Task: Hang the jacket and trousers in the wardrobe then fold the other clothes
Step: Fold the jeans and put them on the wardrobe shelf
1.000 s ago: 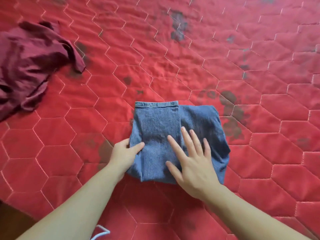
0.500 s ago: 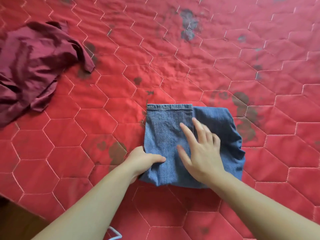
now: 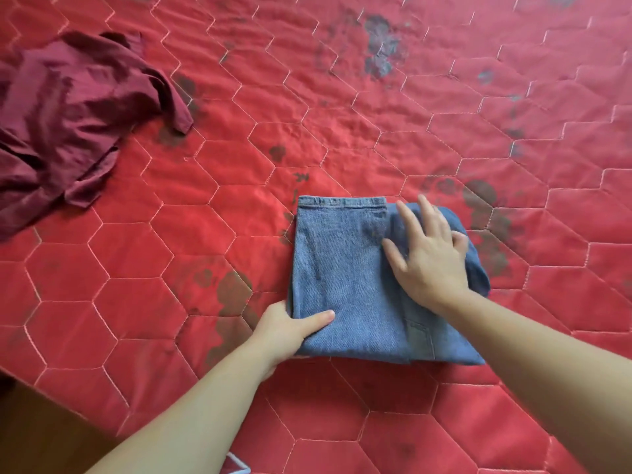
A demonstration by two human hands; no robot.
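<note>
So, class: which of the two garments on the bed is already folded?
The blue denim one, a neat rectangle under both hands. The maroon one lies crumpled, untouched, far left.

Quilted red bedspread [image 3: 410, 131] lies flat and bare from 10 through 3 o'clock of the folded denim garment [image 3: 342, 278]; a hand could pass there unhindered. Crumpled maroon garment [image 3: 68, 107] sits at 10 o'clock, well apart from the denim, with a bare strip of quilt between. Left hand [image 3: 287, 331] occupies the denim's near-left corner; right hand [image 3: 429, 254] lies on its right half. Both forearms block approach from 5 and 7 o'clock. Bed edge runs at 8 o'clock.
</note>
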